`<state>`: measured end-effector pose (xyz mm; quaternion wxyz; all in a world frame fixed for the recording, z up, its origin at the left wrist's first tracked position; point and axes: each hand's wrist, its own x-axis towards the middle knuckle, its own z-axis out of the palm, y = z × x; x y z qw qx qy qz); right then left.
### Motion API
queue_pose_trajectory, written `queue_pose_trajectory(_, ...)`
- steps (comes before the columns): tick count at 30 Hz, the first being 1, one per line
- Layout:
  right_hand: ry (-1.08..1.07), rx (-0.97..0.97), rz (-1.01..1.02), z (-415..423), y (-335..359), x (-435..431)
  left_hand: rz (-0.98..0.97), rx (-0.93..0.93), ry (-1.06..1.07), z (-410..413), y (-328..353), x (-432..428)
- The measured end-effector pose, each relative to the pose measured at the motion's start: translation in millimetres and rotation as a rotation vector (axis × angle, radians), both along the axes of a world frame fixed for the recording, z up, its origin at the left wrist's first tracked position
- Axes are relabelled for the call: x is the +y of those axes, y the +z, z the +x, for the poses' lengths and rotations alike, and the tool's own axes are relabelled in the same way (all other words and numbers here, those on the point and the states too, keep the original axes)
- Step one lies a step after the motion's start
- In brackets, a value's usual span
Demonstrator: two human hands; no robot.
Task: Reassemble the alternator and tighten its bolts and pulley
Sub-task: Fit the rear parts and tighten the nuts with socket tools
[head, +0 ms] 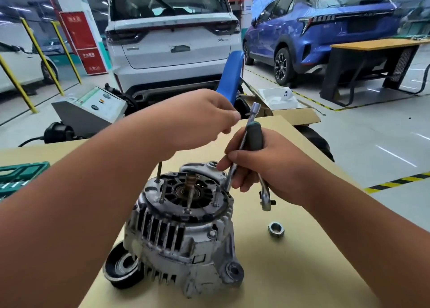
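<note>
Left hand (197, 121): fingertips blurred, cannot tell whether they pinch anything. Left forearm covers top of long bolt (159, 173). Right hand (263, 165) wraps green-handled driver (255, 135) and chrome wrench (265, 197); middle of both hidden inside grip. Pulley (122, 269) half hidden behind alternator (181, 233). Green tray (22, 178) cut by left edge. Red sign (81, 42) lettering too small to read.

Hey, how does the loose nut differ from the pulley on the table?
The pulley is larger, round and dark-rimmed; the nut is small, silvery and hexagonal. The pulley sits against the alternator at its left; the nut lies apart on its right. Both rest on the table.
</note>
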<state>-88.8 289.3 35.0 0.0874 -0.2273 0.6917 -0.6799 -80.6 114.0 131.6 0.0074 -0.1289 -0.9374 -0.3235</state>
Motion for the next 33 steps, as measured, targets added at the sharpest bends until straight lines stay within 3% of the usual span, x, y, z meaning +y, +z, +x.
queue_pose_trajectory(10,0.001,0.111,0.074,1.1,-3.5,-3.8,0.373,-0.082,-0.123,-0.5,-21.4,5.2)
queue_pose_trajectory(14,0.027,0.120,0.216,-4.2,-2.3,9.9,0.315,-0.010,-0.094,-4.2,-24.1,2.1)
queue_pose_trajectory(18,-0.373,0.295,0.427,-26.8,6.1,52.7,0.300,0.011,-0.083,-6.3,-27.0,-2.4)
queue_pose_trajectory(20,-0.480,0.236,0.314,-36.3,8.2,70.5,0.289,0.015,-0.082,-6.4,-28.0,-1.9)
queue_pose_trajectory(22,-0.472,0.091,0.032,-41.2,10.7,83.3,0.283,0.016,-0.080,-6.5,-28.6,-1.2)
queue_pose_trajectory(26,-0.077,-0.120,-0.482,-41.7,14.1,94.3,0.283,0.011,-0.082,-6.9,-28.7,-2.9)
queue_pose_trajectory(28,-0.013,-0.170,-0.542,-41.0,13.5,90.2,0.277,0.011,-0.082,-6.6,-29.1,-2.2)
queue_pose_trajectory(31,-0.128,-0.204,-0.476,-42.7,10.3,79.3,0.273,0.038,-0.073,-7.5,-29.2,-1.7)
queue_pose_trajectory(33,-0.127,-0.191,-0.554,-40.8,8.6,74.1,0.272,0.051,-0.069,-7.9,-29.4,-2.4)
